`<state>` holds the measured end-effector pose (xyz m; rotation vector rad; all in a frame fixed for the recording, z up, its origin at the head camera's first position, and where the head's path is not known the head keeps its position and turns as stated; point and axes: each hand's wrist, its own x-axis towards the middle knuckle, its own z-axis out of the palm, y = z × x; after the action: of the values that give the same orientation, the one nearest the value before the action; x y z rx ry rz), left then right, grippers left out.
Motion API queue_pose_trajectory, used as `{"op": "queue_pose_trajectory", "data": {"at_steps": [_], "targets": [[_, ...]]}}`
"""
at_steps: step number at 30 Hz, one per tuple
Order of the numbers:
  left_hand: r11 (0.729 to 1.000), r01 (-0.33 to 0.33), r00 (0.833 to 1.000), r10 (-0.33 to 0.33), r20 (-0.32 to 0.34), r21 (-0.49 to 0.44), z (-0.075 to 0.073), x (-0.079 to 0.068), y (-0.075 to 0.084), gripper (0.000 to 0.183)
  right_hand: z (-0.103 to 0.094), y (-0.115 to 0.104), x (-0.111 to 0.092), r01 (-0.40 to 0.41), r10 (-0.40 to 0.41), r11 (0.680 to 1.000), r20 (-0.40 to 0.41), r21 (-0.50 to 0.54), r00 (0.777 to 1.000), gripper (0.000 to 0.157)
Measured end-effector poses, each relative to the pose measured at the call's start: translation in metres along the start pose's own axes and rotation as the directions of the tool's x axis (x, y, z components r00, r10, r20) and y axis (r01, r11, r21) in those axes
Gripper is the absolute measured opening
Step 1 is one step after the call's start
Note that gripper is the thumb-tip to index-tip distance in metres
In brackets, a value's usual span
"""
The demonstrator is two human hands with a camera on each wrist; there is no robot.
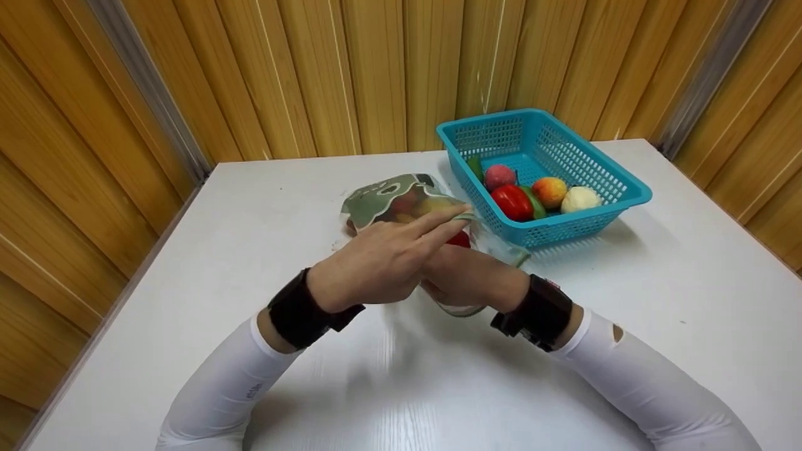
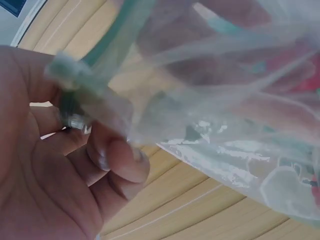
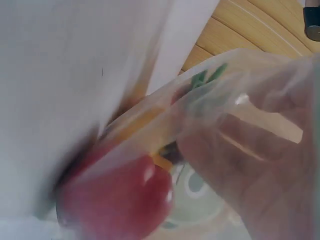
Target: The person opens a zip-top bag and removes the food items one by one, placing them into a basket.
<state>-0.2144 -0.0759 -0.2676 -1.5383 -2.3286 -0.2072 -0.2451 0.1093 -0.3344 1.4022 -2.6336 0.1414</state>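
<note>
A clear plastic bag (image 1: 382, 197) with green print lies on the table, holding several fruits or vegetables. A red bell pepper (image 3: 120, 200) shows through its film in the right wrist view. My left hand (image 1: 382, 260) crosses above my right and pinches the bag's green-edged rim, with the fingers (image 2: 127, 162) bent at the film. My right hand (image 1: 467, 275) reaches in at the bag's mouth, partly covered by the left. Through the cloudy film its fingers (image 3: 205, 155) look loosely spread near the pepper, with nothing visible in their grasp.
A blue plastic basket (image 1: 589, 216) stands right of the bag, close against it. In it lie a red pepper (image 1: 512, 202), a peach (image 1: 550, 191), a whitish round item (image 1: 581, 199) and other produce. The white table (image 1: 263, 219) meets a wood-panelled wall (image 1: 369, 75) behind.
</note>
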Motion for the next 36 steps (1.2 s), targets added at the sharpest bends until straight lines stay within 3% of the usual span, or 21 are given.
{"op": "queue_pose_trajectory", "data": {"at_steps": [5,9,13,15,19,22,25,30,33,36], "targets": [[1.0,-0.025,1.0,0.025,0.015,0.007,-0.001,0.001,0.004,0.071,0.004,-0.006,0.0,-0.093,0.102,0.994,0.172,-0.059,0.98,0.052],[1.0,-0.026,1.0,0.026,0.014,-0.003,0.0,0.0,0.002,0.075,0.006,-0.012,-0.001,-0.124,0.153,0.981,0.202,-0.149,0.967,0.065],[1.0,-0.014,1.0,0.014,0.007,-0.01,0.0,0.0,-0.002,0.073,0.007,-0.009,-0.002,-0.086,0.095,0.991,0.092,-0.099,0.991,0.067],[1.0,-0.005,1.0,0.005,0.002,-0.002,0.0,0.0,-0.003,0.072,0.006,-0.006,-0.002,-0.077,0.078,0.997,0.025,-0.02,0.997,0.066],[1.0,0.007,1.0,-0.006,-0.024,0.02,0.0,0.0,-0.005,0.064,0.0,0.003,-0.001,-0.024,0.048,0.983,-0.129,0.184,0.991,0.051],[1.0,0.013,0.999,-0.012,-0.046,0.028,0.001,0.0,-0.005,0.062,-0.007,0.008,-0.001,-0.002,0.054,0.964,-0.189,0.266,0.98,0.041],[0.999,0.023,0.998,-0.02,-0.06,0.036,0.001,-0.001,-0.006,0.067,-0.016,0.008,0.0,-0.05,0.101,0.965,-0.19,0.258,0.977,0.051],[0.996,0.057,0.995,-0.05,-0.092,0.075,0.002,-0.002,-0.009,0.065,-0.029,0.005,-0.001,-0.133,0.161,0.979,-0.184,0.156,0.97,0.066],[0.991,0.088,0.992,-0.079,-0.099,0.097,0.002,-0.001,-0.01,0.066,-0.036,0.006,-0.006,-0.092,0.113,0.991,-0.246,0.096,0.963,0.062],[0.985,0.129,0.989,-0.12,-0.084,0.114,0.001,0.0,-0.01,0.069,-0.046,0.008,-0.014,-0.024,0.035,0.999,-0.334,0.036,0.942,0.055]]}}
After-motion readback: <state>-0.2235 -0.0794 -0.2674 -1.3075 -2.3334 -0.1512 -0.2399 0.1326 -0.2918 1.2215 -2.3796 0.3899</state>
